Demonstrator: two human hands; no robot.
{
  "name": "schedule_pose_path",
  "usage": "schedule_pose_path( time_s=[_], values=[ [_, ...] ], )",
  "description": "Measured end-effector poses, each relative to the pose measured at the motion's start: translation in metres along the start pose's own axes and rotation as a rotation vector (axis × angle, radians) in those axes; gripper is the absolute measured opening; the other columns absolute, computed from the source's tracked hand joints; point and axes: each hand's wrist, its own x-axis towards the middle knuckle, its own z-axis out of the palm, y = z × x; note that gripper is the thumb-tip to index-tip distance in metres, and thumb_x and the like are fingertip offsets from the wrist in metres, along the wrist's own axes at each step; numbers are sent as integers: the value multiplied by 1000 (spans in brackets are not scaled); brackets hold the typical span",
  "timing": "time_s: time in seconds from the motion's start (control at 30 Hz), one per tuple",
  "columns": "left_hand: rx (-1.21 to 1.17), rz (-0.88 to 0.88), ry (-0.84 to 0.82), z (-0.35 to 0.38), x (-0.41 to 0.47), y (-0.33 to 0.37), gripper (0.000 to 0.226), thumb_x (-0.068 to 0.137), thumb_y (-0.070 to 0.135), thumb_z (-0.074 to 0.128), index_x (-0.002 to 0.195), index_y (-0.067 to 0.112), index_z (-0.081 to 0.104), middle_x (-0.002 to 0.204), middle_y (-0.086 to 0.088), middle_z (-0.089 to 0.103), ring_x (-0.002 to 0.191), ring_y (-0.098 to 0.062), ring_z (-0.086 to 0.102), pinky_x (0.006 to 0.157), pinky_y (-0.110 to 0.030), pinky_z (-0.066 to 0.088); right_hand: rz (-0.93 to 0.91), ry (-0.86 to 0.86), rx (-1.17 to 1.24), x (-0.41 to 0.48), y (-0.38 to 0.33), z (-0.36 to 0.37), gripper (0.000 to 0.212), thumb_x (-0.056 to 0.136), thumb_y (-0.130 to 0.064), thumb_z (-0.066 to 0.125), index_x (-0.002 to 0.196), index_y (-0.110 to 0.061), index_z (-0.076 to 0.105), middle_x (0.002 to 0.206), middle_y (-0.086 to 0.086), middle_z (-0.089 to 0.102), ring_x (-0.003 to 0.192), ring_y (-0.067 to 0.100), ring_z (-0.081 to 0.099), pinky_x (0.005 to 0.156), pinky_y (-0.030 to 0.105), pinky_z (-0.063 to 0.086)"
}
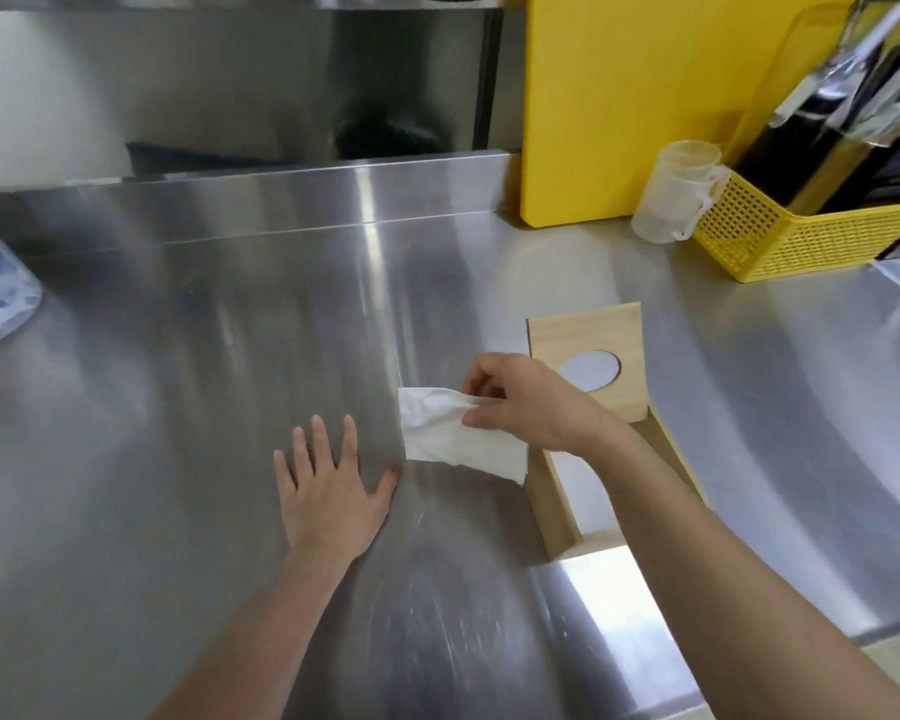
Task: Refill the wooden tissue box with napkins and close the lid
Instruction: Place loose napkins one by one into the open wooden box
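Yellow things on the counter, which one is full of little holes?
The yellow basket at the far right: its walls are an open mesh grid. The yellow board standing upright behind the plastic measuring cup is smooth and solid.

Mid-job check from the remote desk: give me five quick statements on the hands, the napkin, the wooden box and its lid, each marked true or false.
1. The right hand pinches a white napkin. True.
2. The left hand grips the wooden tissue box. False: it lies flat and open on the steel counter, apart from the box.
3. The lid with the oval hole is off the box's opening. True.
4. The box is packed full of napkins. False: its visible inside looks bare.
5. The yellow basket stands at the counter's far right. True.
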Motion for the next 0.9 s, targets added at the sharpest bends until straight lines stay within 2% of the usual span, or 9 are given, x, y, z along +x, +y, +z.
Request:
schedule_pose_path(
  time_s=[0.17, 0.27, 0.4, 0.5, 0.6, 0.7, 0.9],
  values=[
    [-41, 87, -37, 8, -28, 50, 81, 80, 72, 9, 146, 27, -5, 157, -8, -5, 142, -32, -10, 113, -56, -7, 57, -38, 99, -27, 27, -28, 14, 80, -11, 70, 84, -18, 59, 87, 4, 63, 77, 15, 56, 71, 27, 45],
    [-9, 167, -45, 13, -43, 70, 85, 75, 73, -3, 145, 26, -7, 157, -8, -7, 142, -33, -13, 113, -56, -8, 96, -57, 109, -44, 43, -49, 20, 78, -7, 71, 75, -23, 58, 80, -1, 62, 73, 13, 56, 65, 22, 43],
    [0, 170, -45, 19, -51, 83, 91, 69, 72, -11, 145, 22, -10, 157, -8, -9, 141, -35, -13, 113, -56, -6, 186, -211, 23, -60, 63, -71, 14, 78, -6, 71, 77, -16, 61, 73, -7, 62, 69, 9, 57, 63, 19, 41],
    [-6, 165, -34, 18, -51, 82, 91, 70, 73, -11, 145, 21, -9, 157, -8, -8, 141, -35, -13, 113, -56, -6, 216, -256, -87, -61, 71, -74, 14, 79, -7, 70, 77, -17, 60, 76, -6, 59, 73, 11, 54, 65, 21, 40],
    [-14, 167, -24, 16, -53, 82, 89, 73, 72, -8, 145, 21, -8, 157, -9, -6, 142, -34, -11, 114, -55, -4, 206, -206, -240, -56, 75, -68, 20, 81, -12, 68, 74, -25, 54, 80, -8, 55, 79, 15, 51, 61, 22, 38],
    [-17, 158, -12, 16, -53, 83, 91, 72, 73, -9, 146, 21, -4, 157, -9, -2, 142, -34, -7, 114, -55, -2, 161, -105, -350, -54, 75, -58, 19, 83, -15, 65, 78, -25, 50, 77, -13, 48, 74, 13, 46, 54, 20, 32],
    [-6, 154, 17, 16, -54, 84, 102, 64, 74, -25, 147, 21, 3, 157, -9, 6, 143, -35, 0, 114, -55, 3, 126, -63, -405, -53, 82, -45, 11, 85, -17, 62, 94, -16, 55, 87, 1, 52, 79, 22, 49, 56, 25, 34]
  ],
)
